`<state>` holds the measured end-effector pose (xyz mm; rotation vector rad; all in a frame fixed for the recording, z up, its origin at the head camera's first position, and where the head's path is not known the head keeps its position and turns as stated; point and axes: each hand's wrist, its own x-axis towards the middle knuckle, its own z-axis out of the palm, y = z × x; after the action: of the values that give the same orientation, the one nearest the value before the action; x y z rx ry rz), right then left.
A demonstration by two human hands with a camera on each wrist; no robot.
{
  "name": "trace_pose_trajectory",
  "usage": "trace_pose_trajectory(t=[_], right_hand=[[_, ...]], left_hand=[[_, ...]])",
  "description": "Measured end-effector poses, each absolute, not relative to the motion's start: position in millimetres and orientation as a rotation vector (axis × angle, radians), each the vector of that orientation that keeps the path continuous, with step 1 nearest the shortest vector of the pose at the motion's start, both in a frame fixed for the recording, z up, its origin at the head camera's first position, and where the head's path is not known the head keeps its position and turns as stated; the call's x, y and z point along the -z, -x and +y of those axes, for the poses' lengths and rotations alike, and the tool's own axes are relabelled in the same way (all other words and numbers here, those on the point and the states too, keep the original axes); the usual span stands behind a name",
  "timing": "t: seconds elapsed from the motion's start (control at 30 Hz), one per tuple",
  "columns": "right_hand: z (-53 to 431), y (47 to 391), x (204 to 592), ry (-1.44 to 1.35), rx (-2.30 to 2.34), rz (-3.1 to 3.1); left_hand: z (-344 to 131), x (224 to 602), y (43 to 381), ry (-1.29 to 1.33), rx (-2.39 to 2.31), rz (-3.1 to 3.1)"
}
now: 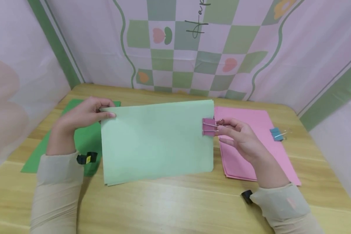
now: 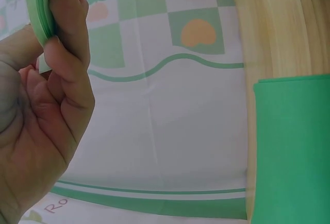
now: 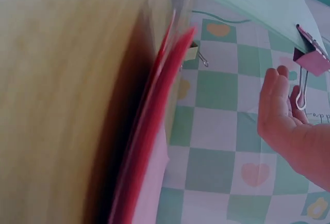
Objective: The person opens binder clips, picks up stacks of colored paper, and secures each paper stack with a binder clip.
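Observation:
A stack of light green paper (image 1: 158, 143) is held up, its broad face toward me. My left hand (image 1: 90, 112) pinches its upper left corner, thumb in front and fingers behind; the left wrist view shows the sheet edges between the fingers. A pink binder clip (image 1: 208, 126) sits on the stack's right edge, wire handles pointing right. My right hand (image 1: 240, 138) has thumb and fingertips around these handles. From the right wrist view, one wire handle (image 3: 302, 92) hangs beside the fingers of the right hand (image 3: 291, 126).
Dark green paper (image 1: 89, 139) lies on the wooden table (image 1: 163, 208) at left, partly behind my left arm. A pink paper stack (image 1: 251, 120) lies at right, with a blue binder clip (image 1: 276, 134) on its right edge. A patterned curtain (image 1: 182, 58) hangs behind the table.

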<state>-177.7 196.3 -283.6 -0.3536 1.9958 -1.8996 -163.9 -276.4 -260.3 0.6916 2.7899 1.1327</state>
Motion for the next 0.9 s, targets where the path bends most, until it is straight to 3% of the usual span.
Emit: trace_pose_trajectory(t=[0.23, 0.9], right_hand=[[206, 179, 281, 0.417, 1.543, 2.204], [208, 190, 285, 0.431, 1.242, 2.358]], left_hand=[[-274, 264, 167, -0.69, -1.138, 2.752], [-268, 268, 182, -0.609, -1.05, 2.607]])
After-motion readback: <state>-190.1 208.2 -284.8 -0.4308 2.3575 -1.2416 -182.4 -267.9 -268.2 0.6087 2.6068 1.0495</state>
